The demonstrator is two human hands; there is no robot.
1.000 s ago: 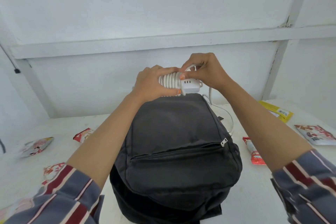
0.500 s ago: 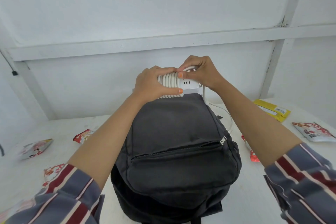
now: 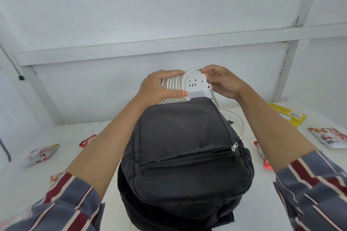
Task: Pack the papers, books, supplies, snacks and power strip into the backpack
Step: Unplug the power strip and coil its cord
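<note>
Holding white power strip (image 3: 196,86) at the top edge of the black backpack (image 3: 184,148), touching it or just above; hard to tell. Gripping the cord coils (image 3: 171,90) wound round its left part with left hand (image 3: 155,88), fingers curled over, thumb under. Pinching the cord loop at the strip's top with right hand (image 3: 224,83). Trailing loose cord down the backpack's right side. Standing upright on white worktop (image 3: 65,133): backpack, front pocket zipped. Lying scattered either side: snack packets (image 3: 42,154); far right, yellow packet (image 3: 289,116).

power strip (image 3: 195,86) left end: under left hand (image 3: 155,88) | cord (image 3: 241,122) end: behind backpack (image 3: 184,146)
</note>
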